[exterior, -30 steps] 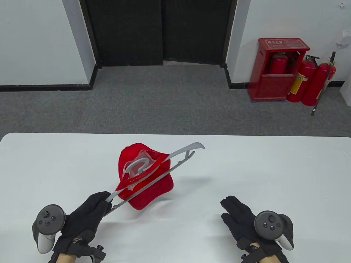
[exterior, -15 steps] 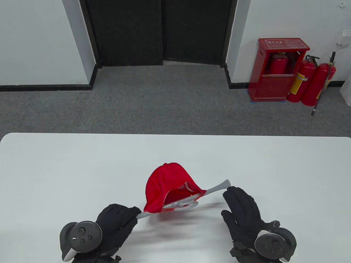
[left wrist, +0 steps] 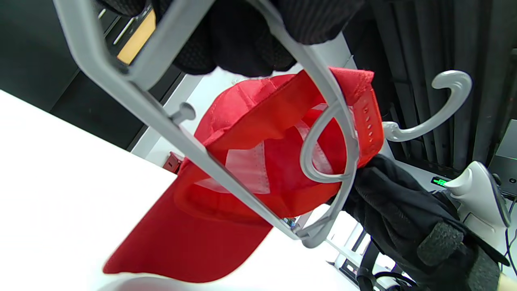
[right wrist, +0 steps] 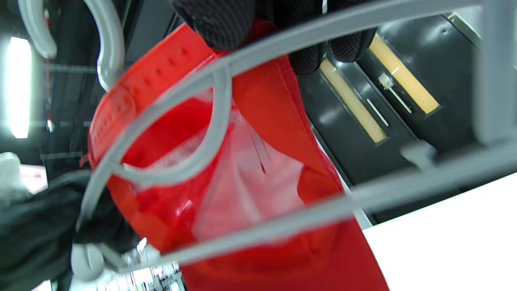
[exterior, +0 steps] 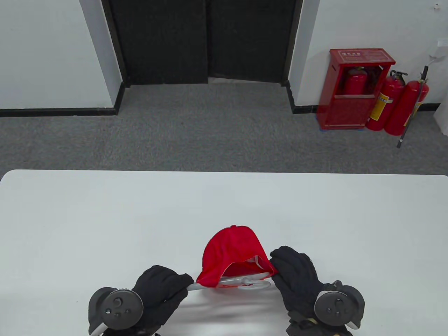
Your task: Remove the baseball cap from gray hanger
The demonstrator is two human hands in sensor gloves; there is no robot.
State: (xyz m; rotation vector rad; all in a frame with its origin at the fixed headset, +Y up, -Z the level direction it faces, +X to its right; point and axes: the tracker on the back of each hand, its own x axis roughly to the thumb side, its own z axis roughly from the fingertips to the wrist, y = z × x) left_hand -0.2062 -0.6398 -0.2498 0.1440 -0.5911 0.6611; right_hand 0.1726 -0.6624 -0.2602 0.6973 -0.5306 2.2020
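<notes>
The right hand (exterior: 297, 276), well clear of the gray hanger (exterior: 231, 282) a second ago, is now closing on its right end beside the red baseball cap (exterior: 232, 253), while the left hand (exterior: 161, 287) is gripping the left end. With both ends held, sliding the cap off looks imminent. The hanger's long axis is running left to right near the near table (exterior: 105, 217) edge; the cap is hanging on it, crown pointing far.

- Between the left hand (exterior: 159, 290) and right hand (exterior: 297, 276), the red baseball cap (exterior: 232, 253) fills the gap, draped over the gray hanger (exterior: 241, 281).
- Beyond both hands, the white table (exterior: 105, 210) lies bare.
- Bare table also lies outward of each hand.
</notes>
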